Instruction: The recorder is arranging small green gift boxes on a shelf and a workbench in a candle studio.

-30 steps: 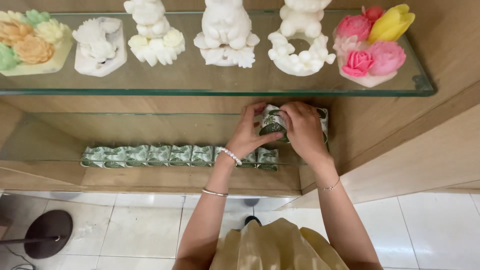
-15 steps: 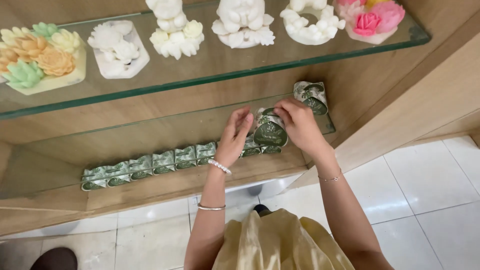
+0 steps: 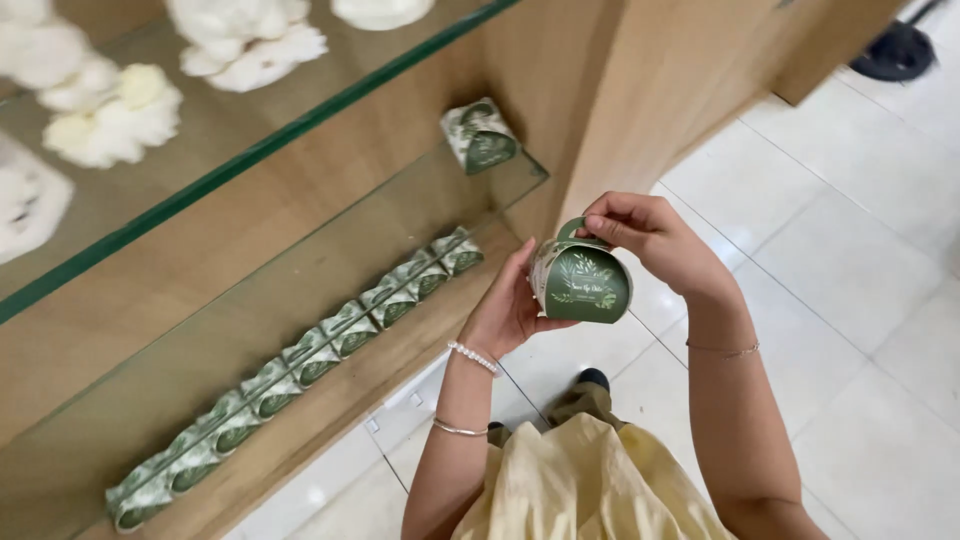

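Observation:
I hold a small green and white gift box (image 3: pixel 582 282) with a leaf pattern and a curved handle, away from the shelf and above the floor. My left hand (image 3: pixel 508 312) cups its left side from below. My right hand (image 3: pixel 650 232) pinches the handle at the top. A row of several matching boxes (image 3: pixel 300 360) lies along the lower glass shelf (image 3: pixel 150 400). One more matching box (image 3: pixel 480 136) stands alone at the shelf's far end.
An upper glass shelf (image 3: pixel 250 150) carries white flower-shaped figures (image 3: pixel 110 110). Wooden cabinet walls (image 3: pixel 650 90) frame the shelves. White floor tiles (image 3: pixel 860 300) spread to the right, with a dark round base (image 3: pixel 900 50) at the top right.
Both hands have lifted one box off the lower shelf and drawn it toward me. The view has swung to the right and downward.

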